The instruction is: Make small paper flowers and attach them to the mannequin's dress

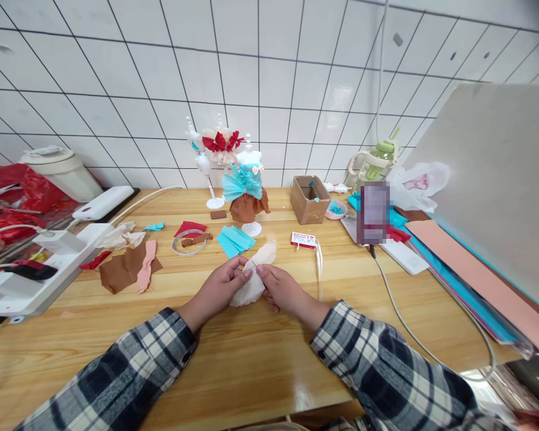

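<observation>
Over the wooden desk [251, 371], the left hand [222, 282] and right hand [285, 288] share a white crinkled sheet [248, 292], fingers [242, 277] pinching its narrow middle. It should handle light, soft and easily torn; a gentle hold at the gathers suits best. The right hand hides part of its edge; a tiny dark line [253, 263] at the pinch is unclear.

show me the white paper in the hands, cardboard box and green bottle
White paper [248, 290]: head view, on its lower half.
Cardboard box [308, 210]: head view, on its front side.
Green bottle [376, 167]: head view, on its body.
</observation>
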### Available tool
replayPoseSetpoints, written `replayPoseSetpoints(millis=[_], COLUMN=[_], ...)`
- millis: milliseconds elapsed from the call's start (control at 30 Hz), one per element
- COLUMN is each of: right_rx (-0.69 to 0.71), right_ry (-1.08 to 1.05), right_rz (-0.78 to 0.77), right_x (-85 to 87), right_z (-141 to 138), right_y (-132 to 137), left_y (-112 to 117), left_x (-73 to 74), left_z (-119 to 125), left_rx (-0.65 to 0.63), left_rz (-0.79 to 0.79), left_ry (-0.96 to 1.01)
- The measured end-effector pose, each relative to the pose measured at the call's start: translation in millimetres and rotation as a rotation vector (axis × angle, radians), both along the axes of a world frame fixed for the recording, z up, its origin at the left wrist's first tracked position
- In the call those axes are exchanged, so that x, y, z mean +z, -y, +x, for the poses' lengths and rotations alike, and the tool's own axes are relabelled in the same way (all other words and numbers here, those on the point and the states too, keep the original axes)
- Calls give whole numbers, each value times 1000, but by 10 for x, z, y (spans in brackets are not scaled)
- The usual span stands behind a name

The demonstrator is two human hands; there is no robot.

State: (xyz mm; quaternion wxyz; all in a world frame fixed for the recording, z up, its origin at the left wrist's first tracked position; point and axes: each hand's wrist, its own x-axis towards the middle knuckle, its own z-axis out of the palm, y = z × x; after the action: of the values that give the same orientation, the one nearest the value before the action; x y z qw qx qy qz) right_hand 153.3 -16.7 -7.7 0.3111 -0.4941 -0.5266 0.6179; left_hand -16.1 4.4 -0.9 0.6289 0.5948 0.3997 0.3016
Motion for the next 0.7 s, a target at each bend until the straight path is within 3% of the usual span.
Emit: replayPoseSetpoints(millis=[233,700], right_rx=[28,33], right_ry=[65,25], right_rz=[70,51], right_x=[-49,27], right_z=[2,-1], right_y=[-8,14], left_y=[-26,-17], left_x=[-6,-3], left_z=[-22,-26], left_rx=[71,72], left_rz=[155,81], left_ry=[-77,-73])
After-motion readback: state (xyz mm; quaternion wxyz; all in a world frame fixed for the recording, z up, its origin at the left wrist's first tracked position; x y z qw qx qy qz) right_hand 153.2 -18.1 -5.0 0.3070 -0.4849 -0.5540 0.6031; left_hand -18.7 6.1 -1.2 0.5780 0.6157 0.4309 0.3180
